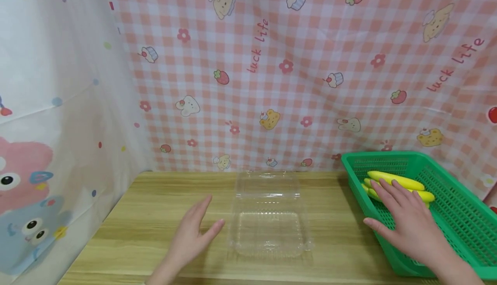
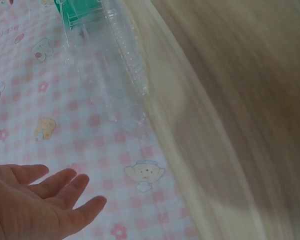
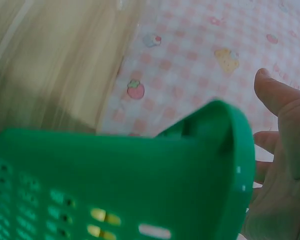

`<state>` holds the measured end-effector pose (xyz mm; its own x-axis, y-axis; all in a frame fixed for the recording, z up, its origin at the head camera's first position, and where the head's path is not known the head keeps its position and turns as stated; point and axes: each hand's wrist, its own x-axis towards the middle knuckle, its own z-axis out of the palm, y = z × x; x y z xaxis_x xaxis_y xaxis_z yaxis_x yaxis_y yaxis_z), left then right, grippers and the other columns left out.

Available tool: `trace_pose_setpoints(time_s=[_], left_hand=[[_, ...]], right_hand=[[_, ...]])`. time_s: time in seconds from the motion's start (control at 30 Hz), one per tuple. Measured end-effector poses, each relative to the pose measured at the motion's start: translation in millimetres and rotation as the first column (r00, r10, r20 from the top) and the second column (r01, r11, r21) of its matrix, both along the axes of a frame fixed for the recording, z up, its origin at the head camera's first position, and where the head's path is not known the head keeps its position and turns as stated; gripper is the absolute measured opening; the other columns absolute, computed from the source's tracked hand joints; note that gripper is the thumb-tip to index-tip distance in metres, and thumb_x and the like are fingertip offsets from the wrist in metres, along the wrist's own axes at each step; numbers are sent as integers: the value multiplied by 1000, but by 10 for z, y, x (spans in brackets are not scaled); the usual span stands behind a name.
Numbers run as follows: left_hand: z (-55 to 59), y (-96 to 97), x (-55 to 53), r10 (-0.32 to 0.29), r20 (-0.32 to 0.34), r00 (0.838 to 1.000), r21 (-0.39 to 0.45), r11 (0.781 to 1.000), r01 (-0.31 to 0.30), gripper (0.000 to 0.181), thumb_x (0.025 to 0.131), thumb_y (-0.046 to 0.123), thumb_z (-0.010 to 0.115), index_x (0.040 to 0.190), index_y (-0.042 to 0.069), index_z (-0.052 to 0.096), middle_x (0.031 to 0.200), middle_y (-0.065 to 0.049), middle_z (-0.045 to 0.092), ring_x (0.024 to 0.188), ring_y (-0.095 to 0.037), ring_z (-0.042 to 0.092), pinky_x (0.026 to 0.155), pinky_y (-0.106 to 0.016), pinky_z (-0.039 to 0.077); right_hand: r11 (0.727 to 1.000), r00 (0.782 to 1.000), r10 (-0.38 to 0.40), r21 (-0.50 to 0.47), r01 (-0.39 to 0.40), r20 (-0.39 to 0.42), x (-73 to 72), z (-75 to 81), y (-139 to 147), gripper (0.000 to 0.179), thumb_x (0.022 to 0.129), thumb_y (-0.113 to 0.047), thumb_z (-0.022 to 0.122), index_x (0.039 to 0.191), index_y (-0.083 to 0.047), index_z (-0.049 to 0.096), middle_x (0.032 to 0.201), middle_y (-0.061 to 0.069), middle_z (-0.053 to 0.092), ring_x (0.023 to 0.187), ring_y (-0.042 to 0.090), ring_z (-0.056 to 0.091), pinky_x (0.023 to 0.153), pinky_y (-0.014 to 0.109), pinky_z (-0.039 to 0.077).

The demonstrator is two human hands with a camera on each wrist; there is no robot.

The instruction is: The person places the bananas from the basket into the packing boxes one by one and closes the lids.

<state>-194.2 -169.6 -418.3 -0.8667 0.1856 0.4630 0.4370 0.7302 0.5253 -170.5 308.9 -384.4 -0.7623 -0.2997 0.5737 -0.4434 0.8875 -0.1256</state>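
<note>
A clear plastic clamshell box [image 1: 269, 233] lies on the table with its lid raised toward the back. Left of it, my left hand [image 1: 190, 233] hovers with fingers extended and thumb apart, holding nothing. In the left wrist view that hand [image 2: 45, 205] shows loosely spread fingers, and the clear box [image 2: 105, 70] lies beyond. My right hand [image 1: 411, 224] reaches over the near left side of the green basket [image 1: 372, 216], fingers extended. Several yellow bananas [image 1: 400, 181] lie in the basket just beyond its fingertips; the hand partly hides them. Whether it touches them I cannot tell.
The wooden table [image 1: 155, 220] ends at a pink checked curtain [image 1: 248, 86] behind. A pale printed curtain [image 1: 70, 104] hangs on the left. The basket's high perforated wall [image 3: 100, 185] stands beside the right hand.
</note>
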Motion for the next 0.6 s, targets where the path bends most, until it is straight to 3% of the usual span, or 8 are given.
trace_pose_setpoints(time_s=[0.13, 0.37, 0.6], left_hand=[[-24, 31, -13, -2, 76, 997, 82, 997, -5, 70, 92, 39, 69, 145, 0, 46, 139, -21, 53, 121, -39, 54, 99, -62, 45], [-19, 105, -62, -34, 208, 977, 236, 972, -17, 68, 90, 36, 73, 143, 0, 48, 131, -19, 59, 111, -34, 61, 87, -45, 58], [-23, 139, -115, -68, 352, 934, 356, 932, -66, 67, 90, 35, 73, 141, 0, 50, 127, -18, 62, 109, -31, 62, 83, -38, 59]], right_hand=[[1000, 1000, -6, -2, 6, -16, -25, 43, 95, 93, 78, -39, 83, 154, -14, 36, 142, 26, 46, 133, 50, 34, 115, 67, 10], [999, 1000, -31, 11, 31, -2, -49, 160, 239, 93, 79, -37, 82, 154, -12, 34, 139, 30, 46, 131, 53, 34, 116, 67, 5], [998, 999, -39, 41, 40, -21, -112, 269, 335, 89, 80, -38, 81, 152, -8, 37, 137, 31, 47, 126, 55, 37, 116, 66, 7]])
